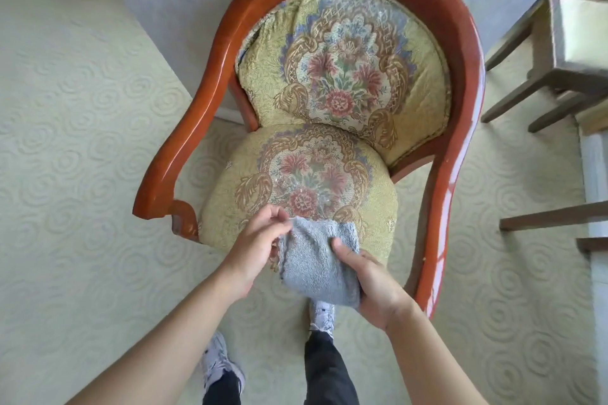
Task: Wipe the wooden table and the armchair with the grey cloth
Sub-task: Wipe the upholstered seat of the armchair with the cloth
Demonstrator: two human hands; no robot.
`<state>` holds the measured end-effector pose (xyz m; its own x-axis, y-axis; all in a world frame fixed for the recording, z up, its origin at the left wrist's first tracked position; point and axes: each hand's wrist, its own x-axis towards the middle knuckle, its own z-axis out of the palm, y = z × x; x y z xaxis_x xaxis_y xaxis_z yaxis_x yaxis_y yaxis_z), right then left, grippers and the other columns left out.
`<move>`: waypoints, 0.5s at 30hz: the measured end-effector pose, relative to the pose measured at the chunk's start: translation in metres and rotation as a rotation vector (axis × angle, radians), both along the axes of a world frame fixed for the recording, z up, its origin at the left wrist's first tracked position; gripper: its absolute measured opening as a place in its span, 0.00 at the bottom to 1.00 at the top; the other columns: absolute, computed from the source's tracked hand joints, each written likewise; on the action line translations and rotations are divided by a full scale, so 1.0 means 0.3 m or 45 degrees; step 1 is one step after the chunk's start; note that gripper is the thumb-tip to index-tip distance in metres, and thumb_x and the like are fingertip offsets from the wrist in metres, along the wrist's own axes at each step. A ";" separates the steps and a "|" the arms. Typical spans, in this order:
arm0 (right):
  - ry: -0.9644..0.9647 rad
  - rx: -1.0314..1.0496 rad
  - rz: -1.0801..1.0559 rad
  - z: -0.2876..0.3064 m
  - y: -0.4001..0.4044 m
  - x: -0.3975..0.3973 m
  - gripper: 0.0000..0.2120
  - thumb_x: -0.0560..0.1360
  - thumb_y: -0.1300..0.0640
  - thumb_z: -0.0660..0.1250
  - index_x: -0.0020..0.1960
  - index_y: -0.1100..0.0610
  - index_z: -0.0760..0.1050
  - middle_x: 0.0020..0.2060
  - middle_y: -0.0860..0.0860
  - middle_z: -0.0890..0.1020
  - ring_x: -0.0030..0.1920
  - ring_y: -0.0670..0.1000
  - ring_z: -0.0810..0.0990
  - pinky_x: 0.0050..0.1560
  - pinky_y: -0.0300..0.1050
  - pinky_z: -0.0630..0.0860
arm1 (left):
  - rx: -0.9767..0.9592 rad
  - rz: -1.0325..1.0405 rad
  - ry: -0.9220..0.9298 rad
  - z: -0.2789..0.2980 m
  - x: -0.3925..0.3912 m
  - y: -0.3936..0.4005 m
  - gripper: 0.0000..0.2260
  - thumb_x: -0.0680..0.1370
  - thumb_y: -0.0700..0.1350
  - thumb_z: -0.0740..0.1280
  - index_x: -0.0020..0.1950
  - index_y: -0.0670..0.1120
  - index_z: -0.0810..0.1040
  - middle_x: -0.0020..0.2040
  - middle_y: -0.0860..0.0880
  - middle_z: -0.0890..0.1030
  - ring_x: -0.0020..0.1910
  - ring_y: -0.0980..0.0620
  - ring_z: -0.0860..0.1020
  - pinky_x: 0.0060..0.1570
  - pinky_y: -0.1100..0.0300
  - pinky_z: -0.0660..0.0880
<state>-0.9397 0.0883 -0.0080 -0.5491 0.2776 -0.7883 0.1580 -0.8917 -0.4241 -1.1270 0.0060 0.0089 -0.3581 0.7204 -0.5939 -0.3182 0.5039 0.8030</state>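
The armchair (pixel 329 102) stood at the middle of the view, seen from above, its curved red-brown wooden frame wrapping round a floral, yellow-green padded back and a round seat cushion (pixel 302 181) of the same fabric. Just over the front edge of that seat, the grey cloth (pixel 316 260) was held bunched between both hands, off the cushion as far as could be told.

The left hand (pixel 260 240) was at the cloth's left upper corner, its fingertips drawn together and pinching the edge of the fabric. The right hand (pixel 371 283) was on the cloth's right side, its thumb lying across the top of the fabric and its fingers curled under, gripping the bundle.

Below the armchair's front edge, the person's dark trousers and pale trainers (pixel 322 316) stood on a cream carpet (pixel 82 174) patterned with raised swirls. To the right of the armchair, well apart from its arm, stood part of a wooden table (pixel 559 76), only its legs and rails showing.
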 end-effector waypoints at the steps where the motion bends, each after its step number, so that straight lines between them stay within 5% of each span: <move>1: -0.027 0.046 -0.065 -0.034 -0.003 -0.024 0.25 0.73 0.49 0.72 0.63 0.65 0.77 0.58 0.63 0.82 0.58 0.62 0.82 0.56 0.55 0.80 | -0.005 -0.002 0.059 -0.044 -0.034 0.003 0.06 0.73 0.49 0.67 0.49 0.52 0.76 0.43 0.57 0.82 0.43 0.51 0.77 0.40 0.58 0.72; 4: -0.106 0.212 -0.293 -0.161 -0.007 -0.083 0.26 0.76 0.45 0.68 0.66 0.62 0.75 0.60 0.61 0.82 0.60 0.60 0.81 0.63 0.56 0.76 | -0.054 -0.130 0.273 -0.227 -0.146 -0.005 0.09 0.80 0.49 0.67 0.60 0.55 0.75 0.58 0.56 0.81 0.56 0.51 0.80 0.55 0.50 0.79; 9: -0.286 0.496 -0.734 -0.392 -0.023 -0.176 0.17 0.81 0.44 0.61 0.58 0.55 0.80 0.57 0.56 0.84 0.58 0.54 0.83 0.62 0.53 0.76 | -0.187 -0.525 0.818 -0.576 -0.296 -0.024 0.21 0.82 0.59 0.62 0.72 0.54 0.68 0.73 0.56 0.72 0.71 0.53 0.71 0.65 0.59 0.65; 12: -0.427 0.616 -1.014 -0.521 0.014 -0.210 0.14 0.80 0.43 0.63 0.57 0.51 0.78 0.55 0.50 0.85 0.54 0.48 0.84 0.57 0.49 0.78 | -0.206 -0.659 1.175 -0.779 -0.345 0.019 0.36 0.79 0.69 0.55 0.81 0.52 0.56 0.82 0.51 0.55 0.80 0.50 0.55 0.75 0.51 0.55; 15: -0.745 0.861 -1.118 -0.637 0.091 -0.223 0.18 0.78 0.39 0.62 0.54 0.51 0.78 0.49 0.45 0.84 0.50 0.46 0.82 0.53 0.46 0.75 | -0.281 -0.655 1.374 -0.951 -0.363 0.088 0.46 0.74 0.78 0.49 0.83 0.52 0.41 0.81 0.49 0.34 0.80 0.47 0.36 0.76 0.46 0.37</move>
